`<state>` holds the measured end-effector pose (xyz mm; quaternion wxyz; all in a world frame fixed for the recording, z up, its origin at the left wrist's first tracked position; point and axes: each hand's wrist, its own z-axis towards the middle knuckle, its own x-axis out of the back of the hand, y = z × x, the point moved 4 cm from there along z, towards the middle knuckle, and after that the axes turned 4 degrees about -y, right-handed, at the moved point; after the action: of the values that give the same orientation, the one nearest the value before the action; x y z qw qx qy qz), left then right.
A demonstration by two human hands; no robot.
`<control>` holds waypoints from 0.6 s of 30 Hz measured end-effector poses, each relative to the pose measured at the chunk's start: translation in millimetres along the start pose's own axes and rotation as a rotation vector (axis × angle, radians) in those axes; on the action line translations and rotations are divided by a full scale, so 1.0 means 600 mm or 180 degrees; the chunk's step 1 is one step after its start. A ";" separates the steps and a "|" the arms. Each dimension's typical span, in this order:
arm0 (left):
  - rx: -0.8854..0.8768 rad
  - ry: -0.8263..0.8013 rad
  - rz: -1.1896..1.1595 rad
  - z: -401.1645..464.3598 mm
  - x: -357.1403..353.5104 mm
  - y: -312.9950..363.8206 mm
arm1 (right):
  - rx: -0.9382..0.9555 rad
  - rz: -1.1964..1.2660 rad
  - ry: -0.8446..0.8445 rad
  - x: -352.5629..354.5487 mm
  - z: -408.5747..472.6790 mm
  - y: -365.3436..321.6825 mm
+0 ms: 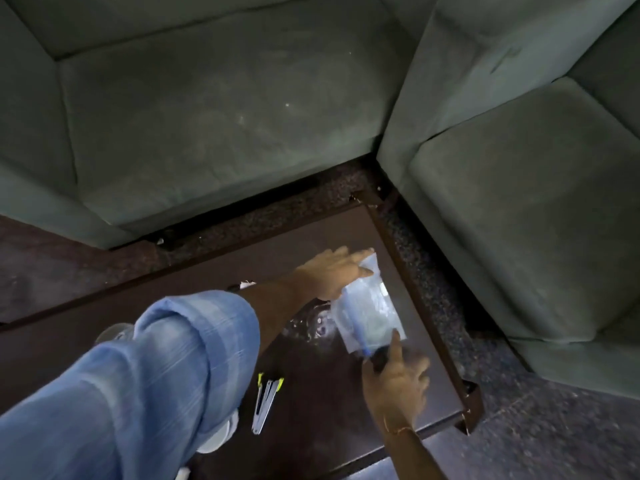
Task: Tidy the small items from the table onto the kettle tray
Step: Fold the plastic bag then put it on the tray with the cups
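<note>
A home living room — green corner sofa (pixel 214 109) around a dark coffee table (pixel 311 403).

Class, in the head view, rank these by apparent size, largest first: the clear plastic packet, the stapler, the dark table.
1. dark table
2. clear plastic packet
3. stapler, though nearer the camera, so its rank against the packet is unsure.

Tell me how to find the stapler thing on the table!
Look at the dark brown table in front of the green sofa. Near its front edge, between both arms, lies the stapler. It is thin and silvery with yellow-green tips, unlike the clear plastic bag farther back.
</note>
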<state>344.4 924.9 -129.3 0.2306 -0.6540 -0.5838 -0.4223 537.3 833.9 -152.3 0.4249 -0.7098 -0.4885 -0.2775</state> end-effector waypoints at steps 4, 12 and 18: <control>-0.0050 -0.0104 0.0555 0.026 -0.053 0.007 | 0.1090 -0.0891 0.0373 -0.009 0.032 -0.026; -0.0093 -0.0335 0.0722 0.051 -0.078 -0.014 | 0.1534 -0.1552 -0.0044 -0.073 0.095 0.009; -0.0138 -0.0401 0.0782 0.052 -0.077 -0.030 | 0.1458 -0.1673 -0.0234 -0.077 0.097 0.010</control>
<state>337.8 927.6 -187.3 0.2293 -0.7506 -0.5034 -0.3615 524.6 862.6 -219.5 0.4693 -0.4556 -0.7191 -0.2349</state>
